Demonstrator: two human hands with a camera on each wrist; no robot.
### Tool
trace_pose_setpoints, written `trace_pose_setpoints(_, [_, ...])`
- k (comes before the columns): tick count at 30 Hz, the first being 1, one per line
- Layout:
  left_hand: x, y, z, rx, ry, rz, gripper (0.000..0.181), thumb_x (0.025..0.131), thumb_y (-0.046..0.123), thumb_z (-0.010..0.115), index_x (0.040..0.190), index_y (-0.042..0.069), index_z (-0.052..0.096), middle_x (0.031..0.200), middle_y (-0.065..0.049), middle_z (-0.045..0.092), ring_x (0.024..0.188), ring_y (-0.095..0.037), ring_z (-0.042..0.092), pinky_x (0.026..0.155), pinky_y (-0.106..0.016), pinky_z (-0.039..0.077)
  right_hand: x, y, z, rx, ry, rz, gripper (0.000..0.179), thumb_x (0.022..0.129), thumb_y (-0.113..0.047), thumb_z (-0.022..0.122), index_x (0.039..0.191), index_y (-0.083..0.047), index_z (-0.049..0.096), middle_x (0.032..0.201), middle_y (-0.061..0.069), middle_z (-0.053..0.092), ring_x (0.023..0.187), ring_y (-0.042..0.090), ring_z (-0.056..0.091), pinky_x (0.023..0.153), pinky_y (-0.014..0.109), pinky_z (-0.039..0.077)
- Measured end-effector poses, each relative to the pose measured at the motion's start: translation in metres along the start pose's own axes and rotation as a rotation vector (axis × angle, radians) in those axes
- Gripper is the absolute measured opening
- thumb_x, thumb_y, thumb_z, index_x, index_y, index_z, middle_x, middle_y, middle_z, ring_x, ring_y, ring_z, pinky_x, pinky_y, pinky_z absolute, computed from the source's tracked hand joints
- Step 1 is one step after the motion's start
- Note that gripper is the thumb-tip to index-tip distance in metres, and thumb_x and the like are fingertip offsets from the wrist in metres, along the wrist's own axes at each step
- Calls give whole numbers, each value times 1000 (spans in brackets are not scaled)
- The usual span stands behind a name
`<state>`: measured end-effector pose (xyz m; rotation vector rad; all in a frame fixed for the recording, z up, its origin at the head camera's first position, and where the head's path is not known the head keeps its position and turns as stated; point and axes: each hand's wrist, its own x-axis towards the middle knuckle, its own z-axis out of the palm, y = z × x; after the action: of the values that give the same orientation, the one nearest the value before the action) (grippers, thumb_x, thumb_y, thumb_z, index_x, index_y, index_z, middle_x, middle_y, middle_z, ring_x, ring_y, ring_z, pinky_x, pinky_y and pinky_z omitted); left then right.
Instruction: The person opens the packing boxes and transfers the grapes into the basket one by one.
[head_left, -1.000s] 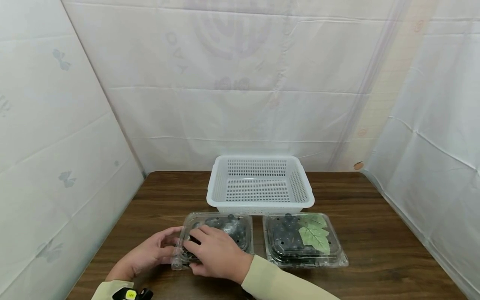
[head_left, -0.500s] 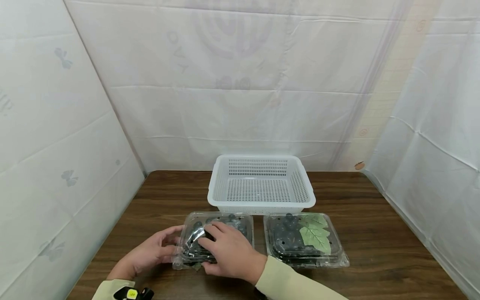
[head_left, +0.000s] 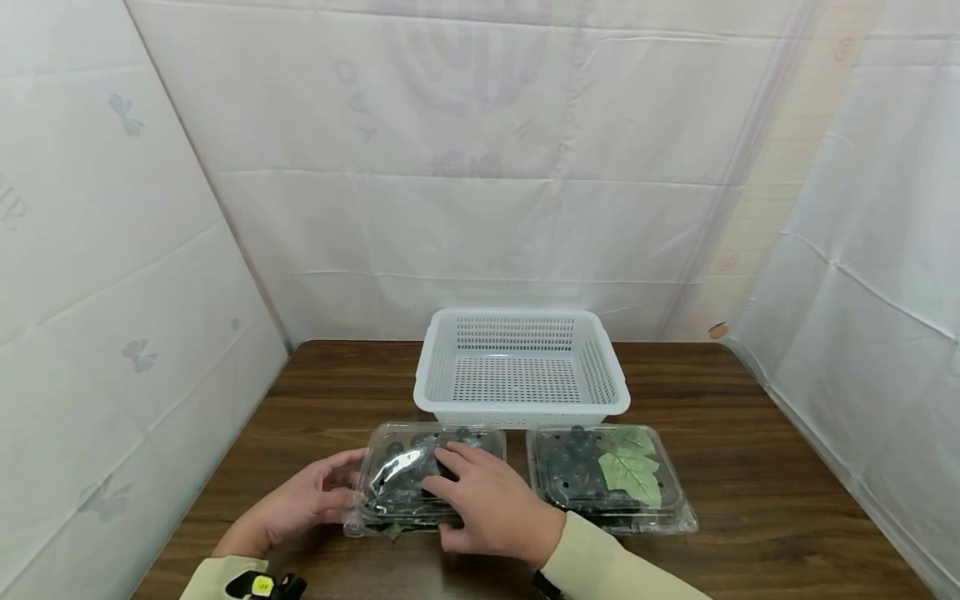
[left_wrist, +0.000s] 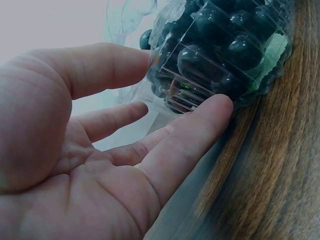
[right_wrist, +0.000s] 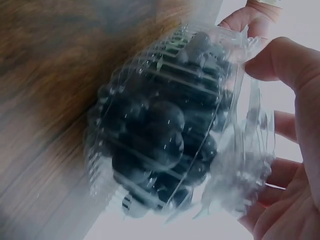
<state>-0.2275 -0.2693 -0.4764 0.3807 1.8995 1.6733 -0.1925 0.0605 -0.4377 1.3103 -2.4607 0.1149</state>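
The left clear plastic clamshell box (head_left: 401, 487) holds dark grapes (left_wrist: 242, 50) and has its lid down over them. My left hand (head_left: 300, 504) touches the box's left end, its fingers fairly straight and the thumb apart from them. Over the right half of the lid lies my right hand (head_left: 498, 508), with its fingers spread on top. Its thumb (right_wrist: 267, 62) presses the front rim in the right wrist view. A bit of green leaf pokes out under the front edge of this box.
A second clamshell box (head_left: 555, 500) of dark grapes with a green leaf (head_left: 630, 475) under its lid stands to the right. Behind both is a white slotted basket (head_left: 525, 409) on the brown wooden table (head_left: 750, 467). White sheets (head_left: 480, 233) hang around the table.
My right hand has slid rightward along the lid and front rim of the left box, uncovering the box's left half. My left hand has stayed at the left end.
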Motion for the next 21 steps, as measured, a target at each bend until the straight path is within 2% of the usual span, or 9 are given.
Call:
trace_pose_setpoints(8, [-1, 2, 0, 17, -2, 0, 79, 102, 13, 63, 161, -3, 14, 136, -21, 56, 113, -26, 67, 91, -43, 61, -15, 9, -7, 12, 5, 34, 47, 85, -37, 76, 129, -23, 67, 143, 14, 62, 136, 31, 57, 112, 40, 49])
trace_pose_setpoints(14, [-2, 3, 0, 30, -4, 7, 79, 102, 13, 63, 162, -2, 14, 134, -20, 56, 112, -25, 67, 90, -42, 61, -24, 11, -17, 48, -60, 85, 50, 84, -38, 77, 130, -22, 67, 144, 13, 61, 137, 31, 56, 112, 42, 48])
trace_pose_setpoints(21, [-2, 4, 1, 45, 8, 3, 77, 101, 13, 63, 162, 0, 17, 135, -22, 55, 111, -24, 67, 88, -42, 62, -29, 13, -25, 58, -119, 103, 53, 84, -35, 77, 133, -21, 64, 145, 15, 60, 139, 33, 54, 111, 44, 49])
